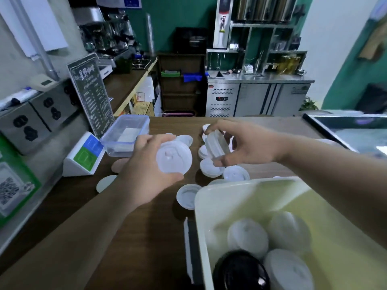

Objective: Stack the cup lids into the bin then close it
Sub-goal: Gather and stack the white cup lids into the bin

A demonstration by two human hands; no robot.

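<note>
My left hand [146,172] grips a white cup lid [174,158] above the wooden counter, its top facing me. My right hand [249,143] holds a small stack of white lids [215,144] between thumb and fingers, tilted on its side. Several loose lids lie on the counter below and between the hands, such as one lid [209,167] and an upturned lid [187,195]. The pale bin [209,204] stands open at the near right, with three stacks of white lids [248,239] and a black lid [240,271] inside. What may be the bin's cover [189,248] lies beside its left wall.
A clear plastic box [125,135] with a blue rim stands at the far left of the counter, next to a menu stand [92,95] and a white payment stand [83,155]. A glass case [351,130] sits at the far right.
</note>
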